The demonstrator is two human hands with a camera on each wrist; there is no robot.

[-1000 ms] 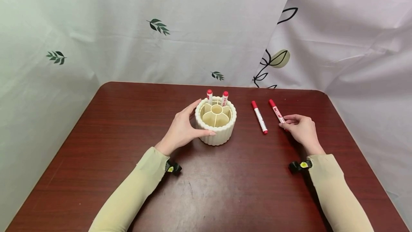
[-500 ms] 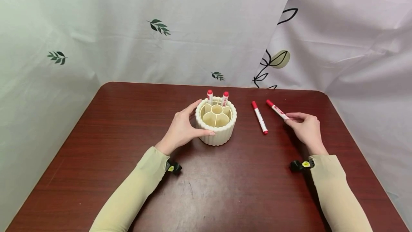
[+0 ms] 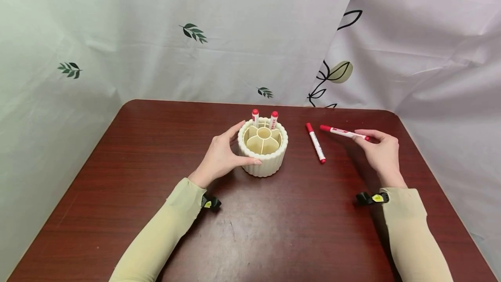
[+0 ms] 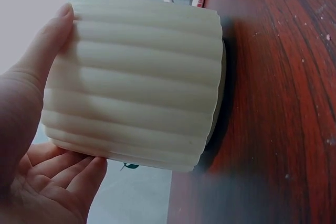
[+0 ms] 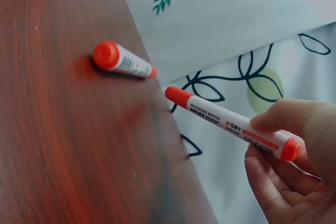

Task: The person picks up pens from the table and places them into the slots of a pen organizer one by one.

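A cream ribbed pen holder (image 3: 263, 164) stands on the table, divided inside into several compartments. My left hand (image 3: 220, 158) grips it from the left, thumb along the front and fingers behind. Two red-capped whiteboard markers, a left one (image 3: 255, 118) and a right one (image 3: 273, 120), stand upright in its back compartments. On the right, my right hand (image 3: 381, 153) pinches another whiteboard marker (image 5: 226, 121) near its tail end between thumb and fingers. That marker is held above the table, nearly level, its red cap pointing left. One more marker (image 3: 315, 143) lies on the table between pen holder and right hand.
The dark red-brown wooden table (image 3: 250, 229) has rounded far corners. A pale curtain (image 3: 145, 47) with leaf prints hangs right behind its far edge and along both sides. A black wrist camera (image 3: 211, 203) sits on the left wrist.
My right hand has lifted the marker off the table, drawn slightly right, and turned it from slanted to nearly level. The left hand and pen holder have stayed still.
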